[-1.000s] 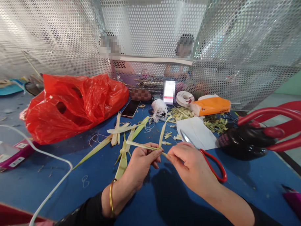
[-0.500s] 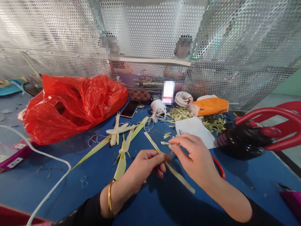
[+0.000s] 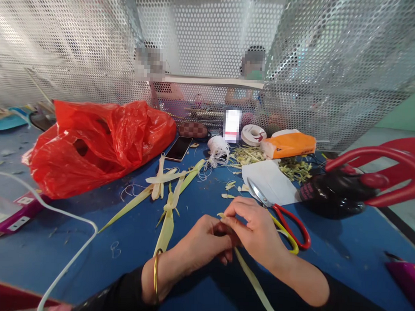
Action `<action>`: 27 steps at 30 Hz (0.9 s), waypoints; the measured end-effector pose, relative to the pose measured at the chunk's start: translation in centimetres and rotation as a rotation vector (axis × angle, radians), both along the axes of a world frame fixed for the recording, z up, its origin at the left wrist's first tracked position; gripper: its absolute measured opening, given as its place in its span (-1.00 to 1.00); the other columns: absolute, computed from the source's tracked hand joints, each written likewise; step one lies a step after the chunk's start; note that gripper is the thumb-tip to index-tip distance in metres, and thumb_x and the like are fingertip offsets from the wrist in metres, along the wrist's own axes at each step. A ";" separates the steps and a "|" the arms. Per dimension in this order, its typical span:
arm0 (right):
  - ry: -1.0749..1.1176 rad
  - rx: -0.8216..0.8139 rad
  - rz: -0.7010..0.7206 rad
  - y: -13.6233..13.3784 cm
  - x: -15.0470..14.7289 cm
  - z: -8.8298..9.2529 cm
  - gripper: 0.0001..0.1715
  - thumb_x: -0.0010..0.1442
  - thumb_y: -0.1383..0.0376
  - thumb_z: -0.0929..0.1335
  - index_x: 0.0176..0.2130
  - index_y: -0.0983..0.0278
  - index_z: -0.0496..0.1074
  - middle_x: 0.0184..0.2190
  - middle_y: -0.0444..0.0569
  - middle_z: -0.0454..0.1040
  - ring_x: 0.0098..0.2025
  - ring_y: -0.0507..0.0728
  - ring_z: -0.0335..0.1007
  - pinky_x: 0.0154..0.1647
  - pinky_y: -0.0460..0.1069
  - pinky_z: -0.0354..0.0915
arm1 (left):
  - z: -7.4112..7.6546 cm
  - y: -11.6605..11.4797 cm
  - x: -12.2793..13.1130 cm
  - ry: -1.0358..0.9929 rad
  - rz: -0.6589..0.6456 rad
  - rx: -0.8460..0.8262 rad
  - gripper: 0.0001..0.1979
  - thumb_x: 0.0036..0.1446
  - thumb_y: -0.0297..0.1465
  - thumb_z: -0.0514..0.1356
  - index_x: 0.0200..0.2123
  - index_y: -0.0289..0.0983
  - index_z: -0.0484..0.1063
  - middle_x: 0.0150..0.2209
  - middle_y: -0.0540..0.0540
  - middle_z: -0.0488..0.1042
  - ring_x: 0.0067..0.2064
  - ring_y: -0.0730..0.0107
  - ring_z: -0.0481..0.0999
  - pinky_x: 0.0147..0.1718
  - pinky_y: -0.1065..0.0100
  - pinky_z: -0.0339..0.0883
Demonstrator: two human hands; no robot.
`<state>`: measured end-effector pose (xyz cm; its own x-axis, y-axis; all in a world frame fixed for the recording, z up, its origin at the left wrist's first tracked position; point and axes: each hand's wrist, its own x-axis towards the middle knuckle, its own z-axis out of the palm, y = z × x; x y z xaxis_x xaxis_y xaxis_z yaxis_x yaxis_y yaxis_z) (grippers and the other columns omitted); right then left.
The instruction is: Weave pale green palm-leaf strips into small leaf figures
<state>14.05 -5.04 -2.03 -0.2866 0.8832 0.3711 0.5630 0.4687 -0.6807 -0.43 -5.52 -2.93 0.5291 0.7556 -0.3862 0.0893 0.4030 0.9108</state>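
Observation:
My left hand (image 3: 206, 241) and my right hand (image 3: 255, 229) meet low in the middle, over the blue table (image 3: 88, 242). Both are closed in a pinch on one pale green leaf strip (image 3: 254, 282), whose free end trails down toward me. A gold bangle sits on my left wrist. Red-handled scissors (image 3: 280, 212) lie just right of my right hand, blades resting on white paper (image 3: 271, 180). Several more leaf strips (image 3: 168, 195) lie crossed on the table ahead of my left hand.
A red plastic bag (image 3: 102, 142) fills the left. A phone (image 3: 179, 148), a spool of white thread (image 3: 217, 149), an orange packet (image 3: 289, 145) and leaf scraps sit farther back. A black and red bag (image 3: 342, 187) stands right. A white cable (image 3: 69, 228) crosses the left. Two people sit behind the perforated screen.
Both hands have drawn nearer to me and closed together on the strip. The strip has turned from lying across toward the left to trailing down toward me. The scissors show again.

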 end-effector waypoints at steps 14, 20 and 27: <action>-0.534 0.606 0.277 -0.1 0.7 0.2 -0.76 0.29 0.44 0.24 -0.14 0.29 0.47 -0.26 0.01 0.49 -0.21 0.14 0.41 -0.08 0.07 0.29 | 0.2 1.6 -1.2 -0.397 0.439 -0.074 -0.79 -0.04 -0.38 0.32 -0.29 -0.35 0.59 -0.34 -0.17 0.60 -0.29 0.34 0.55 -0.21 0.41 0.34; -0.623 0.757 0.337 -0.5 -0.3 -1.7 -0.72 0.29 0.45 0.20 -0.22 0.38 0.49 -0.24 0.09 0.50 -0.15 0.21 0.39 0.08 0.14 0.24 | 0.1 1.4 -1.0 -0.356 0.428 -0.070 -0.83 -0.05 -0.42 0.31 -0.34 -0.37 0.59 -0.41 -0.15 0.59 -0.36 0.40 0.52 -0.27 0.45 0.32; -0.424 0.695 0.392 -0.9 -0.3 -0.6 -0.64 0.31 0.48 0.15 -0.34 0.34 0.47 -0.38 0.01 0.50 -0.23 0.12 0.41 0.06 0.06 0.30 | 0.0 1.1 -0.7 -0.333 0.503 -0.069 -0.79 -0.13 -0.46 0.36 -0.34 -0.38 0.57 -0.42 -0.10 0.57 -0.37 0.45 0.49 -0.31 0.48 0.30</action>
